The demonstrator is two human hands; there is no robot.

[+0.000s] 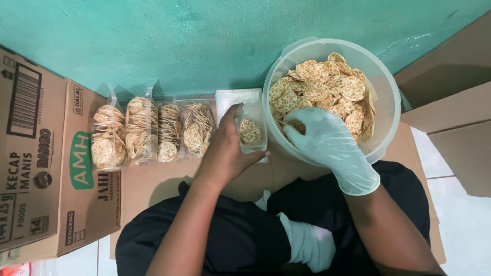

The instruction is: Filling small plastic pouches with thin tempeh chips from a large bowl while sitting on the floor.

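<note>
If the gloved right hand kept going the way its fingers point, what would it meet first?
The right hand already reaches into the clear tub, fingers angled up-left; it would likely press straight into the heap of round crackers, though depth is unclear.

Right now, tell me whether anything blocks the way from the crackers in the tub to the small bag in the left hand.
Nothing visible does. The gloved right hand rests on the crackers inside the tub, and the left hand holds the small bag open-topped right beside the tub's rim. Only that rim lies between them.
</note>
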